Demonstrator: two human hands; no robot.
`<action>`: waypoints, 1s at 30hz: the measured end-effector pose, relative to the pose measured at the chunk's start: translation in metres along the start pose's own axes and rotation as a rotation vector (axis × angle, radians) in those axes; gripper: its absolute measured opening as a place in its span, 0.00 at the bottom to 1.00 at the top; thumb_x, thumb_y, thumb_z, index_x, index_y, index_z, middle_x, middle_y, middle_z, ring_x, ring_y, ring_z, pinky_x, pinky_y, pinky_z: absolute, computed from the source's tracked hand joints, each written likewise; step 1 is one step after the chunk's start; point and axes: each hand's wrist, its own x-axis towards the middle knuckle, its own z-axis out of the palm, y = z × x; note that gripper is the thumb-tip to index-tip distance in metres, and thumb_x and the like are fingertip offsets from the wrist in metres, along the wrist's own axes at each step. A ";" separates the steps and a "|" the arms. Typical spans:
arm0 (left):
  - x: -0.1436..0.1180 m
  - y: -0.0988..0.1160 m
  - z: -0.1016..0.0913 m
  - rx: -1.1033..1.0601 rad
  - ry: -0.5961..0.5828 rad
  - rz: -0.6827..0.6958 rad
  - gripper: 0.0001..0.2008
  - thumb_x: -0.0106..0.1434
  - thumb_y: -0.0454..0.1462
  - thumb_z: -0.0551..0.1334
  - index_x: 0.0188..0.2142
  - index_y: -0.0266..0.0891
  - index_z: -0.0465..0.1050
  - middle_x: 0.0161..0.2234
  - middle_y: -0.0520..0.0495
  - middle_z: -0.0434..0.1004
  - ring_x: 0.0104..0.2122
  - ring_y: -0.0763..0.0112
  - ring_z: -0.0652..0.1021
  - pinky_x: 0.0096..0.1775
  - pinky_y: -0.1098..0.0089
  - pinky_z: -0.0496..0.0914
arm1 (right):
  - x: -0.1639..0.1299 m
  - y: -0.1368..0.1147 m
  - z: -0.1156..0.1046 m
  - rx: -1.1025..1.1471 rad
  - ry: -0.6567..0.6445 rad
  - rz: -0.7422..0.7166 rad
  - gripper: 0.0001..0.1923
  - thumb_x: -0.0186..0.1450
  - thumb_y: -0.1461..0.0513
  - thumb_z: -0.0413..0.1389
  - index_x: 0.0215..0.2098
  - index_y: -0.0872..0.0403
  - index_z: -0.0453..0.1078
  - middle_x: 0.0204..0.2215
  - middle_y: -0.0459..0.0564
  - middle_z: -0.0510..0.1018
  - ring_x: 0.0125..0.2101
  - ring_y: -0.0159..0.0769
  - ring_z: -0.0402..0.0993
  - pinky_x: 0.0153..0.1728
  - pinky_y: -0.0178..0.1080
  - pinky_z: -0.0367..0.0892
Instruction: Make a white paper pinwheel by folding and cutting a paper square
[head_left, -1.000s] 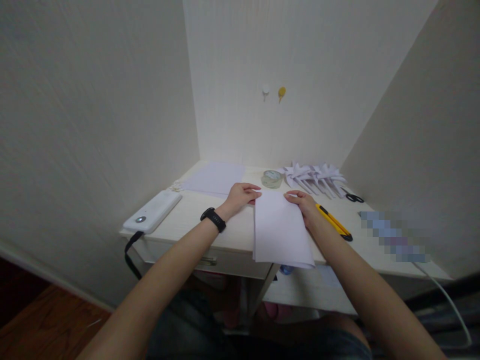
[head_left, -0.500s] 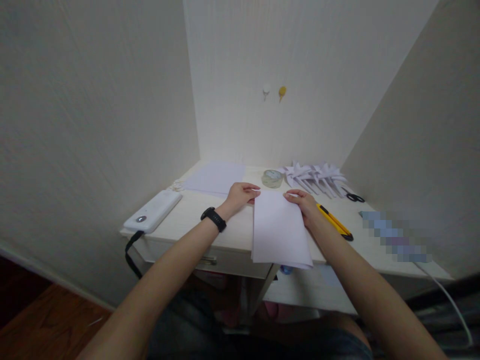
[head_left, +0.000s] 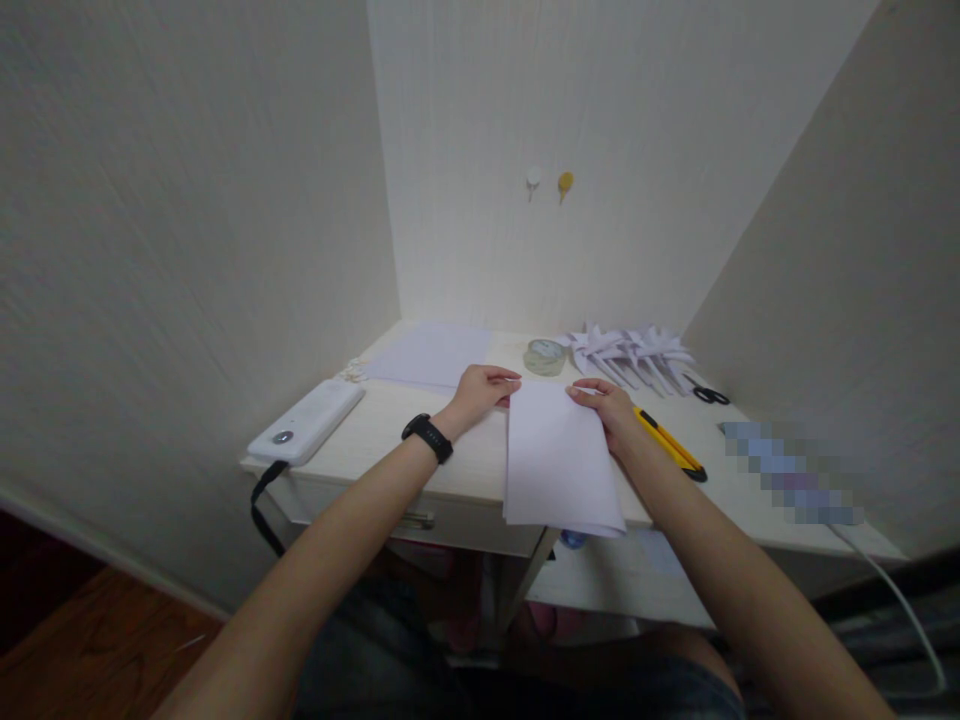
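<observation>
White paper sheet (head_left: 561,458) lies flat on desk (head_left: 390,430), near edge overhanging the front. Left hand (head_left: 481,391) (black watch (head_left: 427,438) on wrist) rests fingers flat at the sheet's far left corner. Right hand (head_left: 609,407) presses the far right corner, fingers curled down. Yellow utility knife (head_left: 670,446) just right of right hand. Tape roll (head_left: 544,356) and folded paper pinwheels (head_left: 630,352) farther back; power bank (head_left: 307,422) at left.

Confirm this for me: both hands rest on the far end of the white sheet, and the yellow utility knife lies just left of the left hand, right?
Not quite. The yellow utility knife lies beside the right hand, not the left hand. The head view shows it. Both hands do rest on the far end of the white sheet.
</observation>
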 end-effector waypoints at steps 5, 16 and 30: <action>0.001 0.001 0.001 -0.011 0.006 -0.007 0.08 0.52 0.32 0.72 0.33 0.30 0.80 0.26 0.46 0.79 0.24 0.73 0.77 0.30 0.70 0.75 | -0.002 0.000 0.001 -0.001 0.002 -0.004 0.23 0.37 0.61 0.74 0.30 0.54 0.74 0.20 0.45 0.79 0.19 0.34 0.72 0.21 0.36 0.67; -0.003 0.007 0.003 0.057 0.032 -0.024 0.06 0.54 0.30 0.70 0.33 0.32 0.80 0.23 0.48 0.77 0.21 0.75 0.75 0.25 0.73 0.72 | -0.001 -0.003 0.003 0.007 0.013 0.030 0.22 0.43 0.64 0.71 0.37 0.53 0.74 0.22 0.46 0.80 0.20 0.36 0.73 0.22 0.37 0.69; 0.002 -0.001 -0.003 0.035 0.096 0.040 0.08 0.54 0.34 0.70 0.34 0.32 0.79 0.25 0.47 0.78 0.24 0.72 0.76 0.28 0.71 0.73 | 0.004 -0.003 -0.004 0.116 -0.099 0.156 0.09 0.48 0.66 0.67 0.23 0.54 0.71 0.22 0.45 0.79 0.23 0.33 0.73 0.26 0.35 0.71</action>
